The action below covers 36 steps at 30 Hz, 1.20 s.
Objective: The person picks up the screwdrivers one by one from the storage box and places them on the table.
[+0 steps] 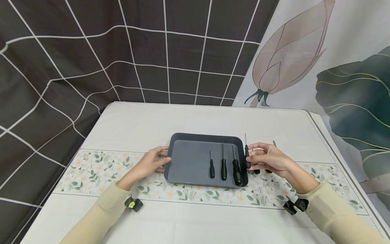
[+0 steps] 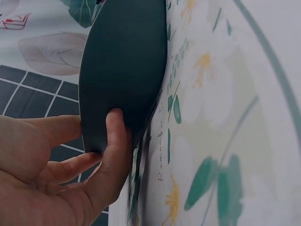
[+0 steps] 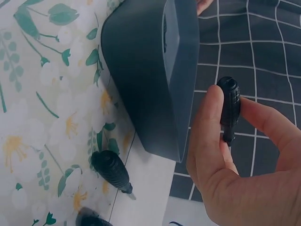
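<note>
A dark grey tray (image 1: 189,162) lies on the table. My left hand (image 1: 154,160) holds it at its left edge, with fingers (image 2: 115,141) against the outer wall. Three black-handled screwdrivers lie side by side in the tray's right part: a small one (image 1: 212,168), a longer one (image 1: 223,166) and a thick-handled one (image 1: 236,171). My right hand (image 1: 268,158) pinches another screwdriver (image 3: 230,106) by its black handle beside the tray's right rim. In the head view its shaft points away from me. Below that hand, another screwdriver (image 3: 112,169) rests on the cloth.
One more black handle (image 3: 91,219) lies on the cloth, cut off by the right wrist view's lower edge. A white tablecloth (image 1: 201,220) with a floral band covers the table. Behind hang a dark grid-patterned curtain (image 1: 182,51) and a floral one (image 1: 289,61).
</note>
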### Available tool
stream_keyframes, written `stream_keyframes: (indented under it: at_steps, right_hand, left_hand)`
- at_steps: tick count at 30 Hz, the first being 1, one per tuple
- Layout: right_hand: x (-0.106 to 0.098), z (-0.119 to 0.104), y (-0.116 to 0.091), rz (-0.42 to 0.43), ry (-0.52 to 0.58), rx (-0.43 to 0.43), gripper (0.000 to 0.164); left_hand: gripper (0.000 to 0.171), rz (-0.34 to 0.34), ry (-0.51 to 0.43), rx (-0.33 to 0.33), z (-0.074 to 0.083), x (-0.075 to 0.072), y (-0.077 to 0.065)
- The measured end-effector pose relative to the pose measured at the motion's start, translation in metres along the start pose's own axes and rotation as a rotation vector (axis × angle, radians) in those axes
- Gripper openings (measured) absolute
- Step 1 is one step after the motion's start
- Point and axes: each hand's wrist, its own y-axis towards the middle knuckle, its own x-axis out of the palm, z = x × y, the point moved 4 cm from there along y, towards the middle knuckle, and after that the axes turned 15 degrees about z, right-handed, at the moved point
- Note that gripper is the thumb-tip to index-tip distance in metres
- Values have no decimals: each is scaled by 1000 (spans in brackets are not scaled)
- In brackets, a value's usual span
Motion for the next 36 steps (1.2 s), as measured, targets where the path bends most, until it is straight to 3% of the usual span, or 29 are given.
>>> stream_keyframes:
  at_steps: [14,21,36]
  right_hand:
    - [-18,7,-2,-16,-26,-14,37]
    - [-31,7,-4,-47,30,-25,33]
    - [-69,-1,-5,-10,75,-83,32]
  left_hand:
    - [55,-1,-8,-3,0,-1,0]
    - [56,-2,0,-2,-1,-1,0]
    - [56,-6,-9,1,-1,0,-1]
